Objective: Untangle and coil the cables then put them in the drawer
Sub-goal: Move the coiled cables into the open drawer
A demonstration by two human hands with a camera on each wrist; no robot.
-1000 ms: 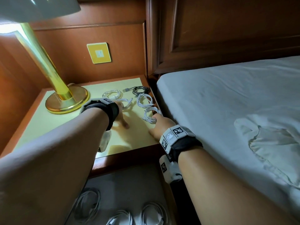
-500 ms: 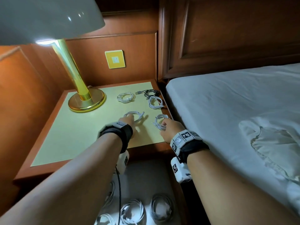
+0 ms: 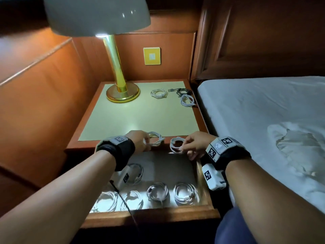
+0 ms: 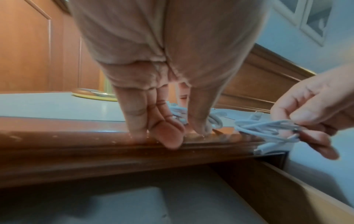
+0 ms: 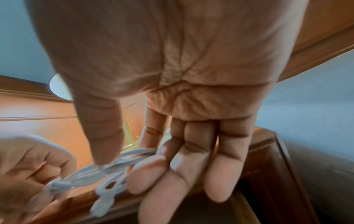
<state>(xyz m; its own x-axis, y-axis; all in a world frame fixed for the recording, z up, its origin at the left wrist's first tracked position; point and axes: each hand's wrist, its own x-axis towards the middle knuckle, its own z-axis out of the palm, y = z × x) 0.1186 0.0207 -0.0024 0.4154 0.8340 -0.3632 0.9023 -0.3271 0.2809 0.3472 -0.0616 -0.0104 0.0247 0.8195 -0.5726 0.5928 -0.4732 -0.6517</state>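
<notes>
Left hand (image 3: 139, 140) pinched one white coil (image 3: 155, 139); right hand (image 3: 195, 144), at 3 o'clock, pinched another (image 3: 176, 145). Three coils lay at 12 o'clock.

Head view looks down from above; both wrist views look close along the palms, sharing the nightstand edge (image 4: 114, 141)

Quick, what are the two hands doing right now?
Left hand: pinches a coiled white cable at the nightstand's front edge.
Right hand: pinches another coiled white cable above the open drawer.
</notes>
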